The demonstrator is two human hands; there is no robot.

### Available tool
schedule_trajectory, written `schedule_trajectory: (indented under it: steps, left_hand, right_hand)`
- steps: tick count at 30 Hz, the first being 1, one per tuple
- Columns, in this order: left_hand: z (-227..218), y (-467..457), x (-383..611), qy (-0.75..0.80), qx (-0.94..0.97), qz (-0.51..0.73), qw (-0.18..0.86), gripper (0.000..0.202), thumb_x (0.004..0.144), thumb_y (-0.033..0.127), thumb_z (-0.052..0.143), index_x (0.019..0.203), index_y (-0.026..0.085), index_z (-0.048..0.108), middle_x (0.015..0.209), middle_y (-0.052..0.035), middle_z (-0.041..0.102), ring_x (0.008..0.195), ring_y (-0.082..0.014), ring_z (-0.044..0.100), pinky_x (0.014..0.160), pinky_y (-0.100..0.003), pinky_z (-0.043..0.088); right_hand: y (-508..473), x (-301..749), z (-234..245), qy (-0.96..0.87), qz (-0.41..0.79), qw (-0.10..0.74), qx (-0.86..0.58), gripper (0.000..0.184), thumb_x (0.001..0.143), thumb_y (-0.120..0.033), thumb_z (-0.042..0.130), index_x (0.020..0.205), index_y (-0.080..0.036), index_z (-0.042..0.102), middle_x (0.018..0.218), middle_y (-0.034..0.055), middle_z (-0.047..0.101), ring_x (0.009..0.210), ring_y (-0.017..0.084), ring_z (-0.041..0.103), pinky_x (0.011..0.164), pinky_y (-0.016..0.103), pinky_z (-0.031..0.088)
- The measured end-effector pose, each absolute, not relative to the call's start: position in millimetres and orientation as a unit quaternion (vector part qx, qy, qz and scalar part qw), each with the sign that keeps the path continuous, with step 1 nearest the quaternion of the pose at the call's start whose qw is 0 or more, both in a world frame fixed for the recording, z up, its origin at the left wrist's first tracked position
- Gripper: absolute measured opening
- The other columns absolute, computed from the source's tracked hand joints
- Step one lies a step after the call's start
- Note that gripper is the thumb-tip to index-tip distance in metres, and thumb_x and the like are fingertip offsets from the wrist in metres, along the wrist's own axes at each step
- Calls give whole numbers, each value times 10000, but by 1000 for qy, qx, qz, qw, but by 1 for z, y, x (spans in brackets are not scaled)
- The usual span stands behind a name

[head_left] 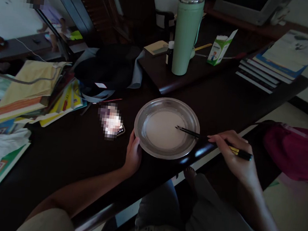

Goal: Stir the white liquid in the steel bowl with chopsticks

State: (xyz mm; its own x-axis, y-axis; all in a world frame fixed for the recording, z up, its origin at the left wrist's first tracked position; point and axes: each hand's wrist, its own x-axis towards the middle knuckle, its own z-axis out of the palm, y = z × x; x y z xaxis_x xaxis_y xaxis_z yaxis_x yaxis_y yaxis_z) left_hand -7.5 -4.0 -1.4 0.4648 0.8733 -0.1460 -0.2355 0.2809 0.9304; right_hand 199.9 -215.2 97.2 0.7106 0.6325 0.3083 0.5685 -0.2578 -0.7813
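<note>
A round metal basin (150,148) stands on the dark table near its front edge. Inside it lies a whitish mixture (160,127); whether this is powder or liquid I cannot tell. My left hand (133,154) grips the basin's left rim, thumb on the near side, the other fingers partly hidden. My right hand (234,154) is closed around a pair of black chopsticks (191,132) with gold-banded ends. They reach over the basin's right rim, and their tips are at the white mixture, slightly apart.
Left of the basin lies a lit phone (113,122). Behind stand a green thermos (186,37), a small dark bottle (169,56) and a green-white box (219,50). Stacked books (276,62), a black bag (109,66) and papers (29,86) surround these. Another person (52,18) is at far left.
</note>
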Motion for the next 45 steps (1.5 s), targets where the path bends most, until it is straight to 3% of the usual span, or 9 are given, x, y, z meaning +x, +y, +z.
schedule_trajectory:
  steps: [9, 19, 26, 35, 45]
  left_hand:
    - [-2, -4, -8, 349, 454, 389, 721, 470, 851, 504, 673, 1263, 276, 661, 1345, -70, 683, 1326, -273, 587, 1173, -464, 419]
    - [1, -5, -7, 361, 452, 386, 719, 450, 847, 487, 666, 1249, 285, 663, 1335, -54, 689, 1323, -268, 589, 1167, -445, 426]
    - [2, -5, -7, 361, 457, 384, 717, 477, 847, 503, 665, 1269, 282, 657, 1328, -60, 694, 1301, -270, 605, 1148, -450, 448]
    - [-2, -4, -8, 351, 467, 384, 715, 494, 858, 530, 662, 1291, 292, 654, 1329, -67, 692, 1315, -279, 597, 1151, -464, 441]
    - [-1, -5, -7, 365, 444, 384, 722, 492, 825, 517, 691, 1258, 287, 656, 1359, -58, 678, 1333, -273, 582, 1178, -452, 411]
  right_hand:
    - [-212, 191, 101, -465, 130, 481, -731, 240, 963, -370, 632, 774, -293, 760, 783, -1, 760, 750, 191, 683, 729, 378, 477]
    - [-166, 188, 57, -454, 44, 487, -745, 281, 980, -405, 580, 797, -294, 761, 882, 4, 803, 861, 228, 683, 857, 445, 441]
    - [-192, 198, 78, -401, -4, 476, -783, 234, 945, -345, 621, 762, -281, 753, 826, 13, 777, 836, 223, 686, 812, 415, 468]
    - [-221, 199, 104, -412, 109, 482, -766, 258, 947, -408, 635, 756, -286, 760, 793, 17, 746, 757, 208, 690, 703, 377, 493]
    - [-175, 182, 71, -461, 95, 478, -741, 306, 980, -451, 574, 784, -297, 752, 805, -6, 787, 846, 221, 666, 861, 442, 418]
